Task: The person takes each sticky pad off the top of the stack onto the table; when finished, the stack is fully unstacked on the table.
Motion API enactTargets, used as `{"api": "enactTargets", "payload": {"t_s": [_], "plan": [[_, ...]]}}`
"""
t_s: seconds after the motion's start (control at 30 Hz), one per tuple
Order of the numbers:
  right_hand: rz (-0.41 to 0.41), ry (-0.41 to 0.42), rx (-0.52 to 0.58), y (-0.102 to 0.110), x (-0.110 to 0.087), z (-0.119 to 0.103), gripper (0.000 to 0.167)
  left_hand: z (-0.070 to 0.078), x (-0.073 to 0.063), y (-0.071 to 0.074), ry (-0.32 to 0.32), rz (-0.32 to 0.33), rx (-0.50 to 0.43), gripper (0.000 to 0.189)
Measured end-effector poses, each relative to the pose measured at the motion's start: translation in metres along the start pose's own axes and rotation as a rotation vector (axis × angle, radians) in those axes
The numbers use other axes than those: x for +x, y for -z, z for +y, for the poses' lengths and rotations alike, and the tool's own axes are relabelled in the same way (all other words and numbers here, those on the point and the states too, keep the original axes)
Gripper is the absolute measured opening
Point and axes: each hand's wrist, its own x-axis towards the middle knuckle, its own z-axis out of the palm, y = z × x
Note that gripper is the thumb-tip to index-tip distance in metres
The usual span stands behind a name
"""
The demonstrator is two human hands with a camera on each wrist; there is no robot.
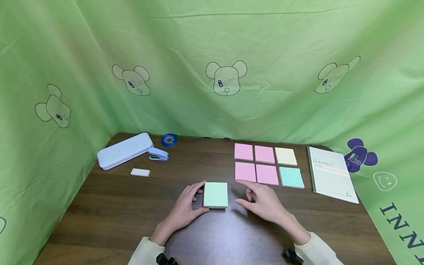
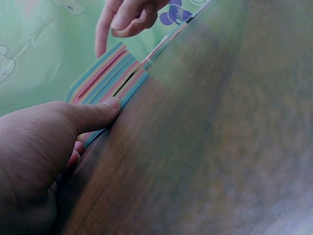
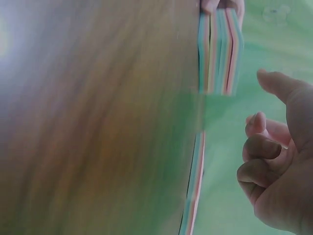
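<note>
A stack of sticky note pads [image 1: 215, 195], pale green on top, stands on the table in front of me. Its layered edges of blue, pink and yellow show in the left wrist view on the stack [image 2: 108, 73]. My left hand [image 1: 184, 209] grips the stack's left side, thumb at the near corner and fingertips at the far one. Just right of the stack, apart from it, hovers my right hand [image 1: 266, 203]. Its index finger and thumb are stretched out, the other fingers bent, and nothing is held. In the right wrist view the right hand [image 3: 279, 161] is likewise bare.
Several pink pads [image 1: 243, 152], a cream pad [image 1: 286, 156] and a turquoise pad [image 1: 291, 177] lie in two rows behind the right hand. A notebook [image 1: 332, 175] is at far right. Back left are a pencil case [image 1: 125, 151], stapler [image 1: 158, 154], eraser [image 1: 140, 172] and blue tape roll [image 1: 169, 140].
</note>
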Motion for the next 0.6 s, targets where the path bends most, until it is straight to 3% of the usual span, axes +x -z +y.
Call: {"api": "enactTargets", "payload": {"t_s": [0.43, 0.6], "plan": [[-0.147, -0.080, 0.002, -0.029, 0.022, -0.029, 0.095, 0.000, 0.000, 0.001, -0.017, 0.004, 0.004, 0.092], [-0.181, -0.100, -0.015, -0.034, 0.027, -0.027, 0.098, 0.000, 0.000, 0.001, -0.024, 0.003, 0.001, 0.092]]}}
